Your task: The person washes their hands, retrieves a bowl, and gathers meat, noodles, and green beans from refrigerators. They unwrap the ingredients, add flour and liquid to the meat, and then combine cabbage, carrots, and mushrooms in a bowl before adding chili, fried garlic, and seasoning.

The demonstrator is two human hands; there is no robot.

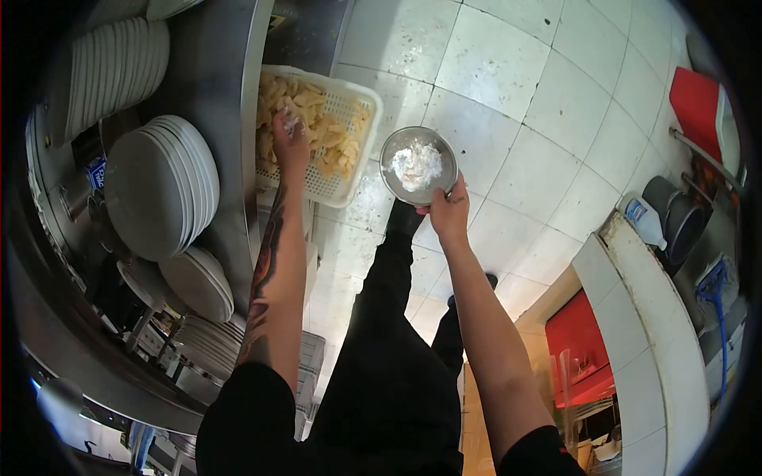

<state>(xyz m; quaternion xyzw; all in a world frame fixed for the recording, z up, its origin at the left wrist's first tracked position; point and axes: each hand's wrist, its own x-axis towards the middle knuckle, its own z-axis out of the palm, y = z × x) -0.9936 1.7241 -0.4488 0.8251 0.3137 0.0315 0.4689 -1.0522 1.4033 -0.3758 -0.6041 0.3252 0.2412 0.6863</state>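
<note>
My right hand (448,208) grips a round metal bowl (386,176) by its near rim, thumb at the edge, holding it over the floor. Inside the bowl lies a heap of white powder (417,165). My left hand (292,147) is over a white perforated plastic basket (367,143), its fingers curled round some of the same white powder, which shows at the fingertips. Pale yellow, irregular slices (325,131) are spread through the basket, mostly around and beyond this hand. The basket's left side is cut off from view by the steel shelf edge.
Steel shelving (226,95) runs along my left, with stacked white plates (163,186) close to my forearm. White floor tiles (492,87) lie ahead. To the right are a low tiled wall (635,341), a plastic jug (644,220), dark buckets (675,218) and a red container (694,115).
</note>
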